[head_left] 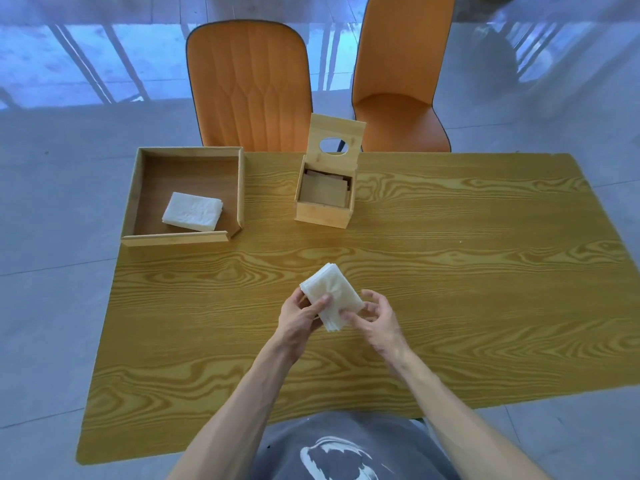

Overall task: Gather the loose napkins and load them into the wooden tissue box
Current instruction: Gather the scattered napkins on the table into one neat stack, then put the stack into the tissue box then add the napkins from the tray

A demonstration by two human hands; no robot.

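Both hands, left hand [300,315] and right hand [375,318], are gripping and squaring 1 napkin stack [330,292] above the table [450,271]. Next: carrying it into the open tissue box [325,197]; 2nd stack [192,212] is waiting in the tray [180,238].

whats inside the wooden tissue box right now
The wooden tissue box, lid up, shows only a flat brown wooden panel inside, no napkins. Whatever lies beneath that panel is hidden.

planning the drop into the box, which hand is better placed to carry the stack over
Right, marginally. Both the left hand and right hand grip the napkin stack, and the open tissue box sits almost straight ahead.
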